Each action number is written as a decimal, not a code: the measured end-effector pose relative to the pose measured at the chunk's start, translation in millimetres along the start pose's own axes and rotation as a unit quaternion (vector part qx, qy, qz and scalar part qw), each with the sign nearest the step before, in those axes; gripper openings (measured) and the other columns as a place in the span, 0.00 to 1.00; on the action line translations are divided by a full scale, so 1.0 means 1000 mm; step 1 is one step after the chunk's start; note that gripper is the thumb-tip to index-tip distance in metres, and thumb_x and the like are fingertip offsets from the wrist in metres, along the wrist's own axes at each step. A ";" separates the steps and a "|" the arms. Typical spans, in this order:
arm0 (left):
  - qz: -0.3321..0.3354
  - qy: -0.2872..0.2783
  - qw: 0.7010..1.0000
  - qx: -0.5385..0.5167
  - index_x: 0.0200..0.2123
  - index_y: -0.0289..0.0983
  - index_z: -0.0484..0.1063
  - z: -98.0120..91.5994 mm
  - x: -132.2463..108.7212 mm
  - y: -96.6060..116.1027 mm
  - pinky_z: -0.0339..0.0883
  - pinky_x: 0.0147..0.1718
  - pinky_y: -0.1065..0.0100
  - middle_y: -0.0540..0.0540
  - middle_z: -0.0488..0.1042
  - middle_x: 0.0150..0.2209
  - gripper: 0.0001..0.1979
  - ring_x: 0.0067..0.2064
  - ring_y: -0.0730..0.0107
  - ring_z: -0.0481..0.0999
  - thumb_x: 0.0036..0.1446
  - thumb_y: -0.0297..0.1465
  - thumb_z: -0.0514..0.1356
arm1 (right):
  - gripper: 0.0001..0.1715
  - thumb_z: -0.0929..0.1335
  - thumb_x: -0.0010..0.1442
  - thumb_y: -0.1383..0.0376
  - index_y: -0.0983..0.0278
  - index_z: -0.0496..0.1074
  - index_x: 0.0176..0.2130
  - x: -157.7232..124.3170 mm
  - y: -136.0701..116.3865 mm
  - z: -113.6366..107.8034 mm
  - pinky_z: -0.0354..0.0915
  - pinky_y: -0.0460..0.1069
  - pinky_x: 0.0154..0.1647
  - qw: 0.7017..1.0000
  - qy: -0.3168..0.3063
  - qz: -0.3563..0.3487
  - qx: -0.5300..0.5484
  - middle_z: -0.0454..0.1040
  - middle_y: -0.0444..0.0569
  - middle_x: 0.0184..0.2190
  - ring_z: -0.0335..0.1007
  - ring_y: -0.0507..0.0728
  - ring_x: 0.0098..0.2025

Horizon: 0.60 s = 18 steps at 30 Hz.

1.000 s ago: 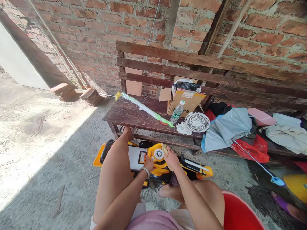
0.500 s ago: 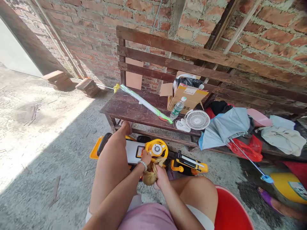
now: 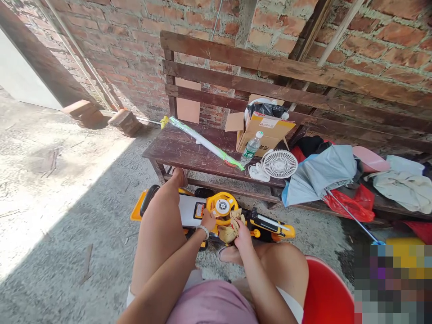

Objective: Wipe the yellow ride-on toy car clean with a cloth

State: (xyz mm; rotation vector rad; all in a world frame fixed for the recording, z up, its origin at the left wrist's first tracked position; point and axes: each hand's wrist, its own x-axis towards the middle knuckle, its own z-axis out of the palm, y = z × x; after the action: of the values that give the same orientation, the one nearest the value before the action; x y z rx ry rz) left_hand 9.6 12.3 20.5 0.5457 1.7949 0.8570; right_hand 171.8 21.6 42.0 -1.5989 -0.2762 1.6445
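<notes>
Between my knees stands a yellow, white and black ride-on toy car (image 3: 187, 210) with a yellow steering wheel (image 3: 222, 207). At the wheel's near left rim my left hand (image 3: 208, 219) is closed, a beaded bracelet on its wrist; the fingertips are partly hidden. My right hand (image 3: 242, 234) grips a crumpled tan rag (image 3: 228, 233), which lies against the toy just right of and below the wheel. A long black-and-yellow arm (image 3: 272, 222) extends from the toy's right end.
A wooden bench (image 3: 158, 150) carries a cardboard box (image 3: 261, 139), a water bottle (image 3: 250, 150), a white fan (image 3: 280, 164), a plastic-wrapped stick (image 3: 209, 146) and a folded umbrella (image 3: 320, 173). By my right leg stands a red tub (image 3: 329, 292). The lower right corner is pixelated.
My right hand has moved right and up with the rag, away from my left hand. My left hand stays by the wheel. The view has shifted slightly.
</notes>
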 end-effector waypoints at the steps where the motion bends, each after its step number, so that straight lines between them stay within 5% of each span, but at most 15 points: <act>1: -0.001 0.000 1.000 0.003 0.46 0.41 0.66 0.000 0.000 0.001 0.72 0.60 0.48 0.41 0.78 0.42 0.13 0.54 0.48 0.80 0.65 0.37 0.66 | 0.14 0.73 0.53 0.60 0.59 0.76 0.41 0.000 0.002 -0.001 0.79 0.52 0.44 1.000 0.007 -0.004 0.006 0.85 0.48 0.34 0.85 0.59 0.41; 4: -0.004 0.000 1.000 0.015 0.48 0.39 0.66 0.000 -0.001 0.003 0.74 0.55 0.50 0.41 0.78 0.40 0.15 0.49 0.49 0.81 0.66 0.38 0.67 | 0.13 0.75 0.49 0.59 0.60 0.78 0.37 -0.006 0.020 -0.009 0.78 0.51 0.41 1.000 -0.016 0.002 -0.017 0.85 0.48 0.32 0.85 0.60 0.39; 9: -0.001 0.009 0.999 0.034 0.49 0.38 0.67 0.001 -0.002 0.004 0.74 0.54 0.55 0.38 0.79 0.43 0.09 0.49 0.52 0.82 0.70 0.34 0.61 | 0.10 0.74 0.48 0.60 0.60 0.76 0.32 -0.008 0.058 -0.026 0.75 0.51 0.36 0.973 -0.090 -0.003 -0.214 0.83 0.48 0.28 0.83 0.63 0.35; 12: 0.004 0.018 0.999 0.040 0.48 0.39 0.67 0.002 -0.002 0.004 0.73 0.57 0.58 0.36 0.80 0.46 0.06 0.53 0.54 0.82 0.71 0.32 0.59 | 0.10 0.72 0.52 0.60 0.61 0.78 0.36 0.005 0.060 -0.026 0.75 0.53 0.46 0.939 -0.058 -0.077 -0.331 0.85 0.52 0.35 0.83 0.65 0.44; 18: 0.018 0.029 0.999 0.027 0.51 0.38 0.68 0.006 0.002 -0.003 0.74 0.57 0.53 0.34 0.81 0.47 0.13 0.53 0.49 0.83 0.68 0.37 0.63 | 0.27 0.68 0.61 0.57 0.61 0.80 0.57 0.037 0.042 -0.024 0.69 0.55 0.64 0.883 -0.053 -0.178 -0.431 0.84 0.57 0.55 0.78 0.65 0.62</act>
State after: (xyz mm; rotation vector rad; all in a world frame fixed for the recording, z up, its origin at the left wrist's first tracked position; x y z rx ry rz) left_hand 14.2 13.1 16.1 0.5941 1.8710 0.8579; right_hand 181.6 9.8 -16.6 -1.9051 -1.4334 1.3740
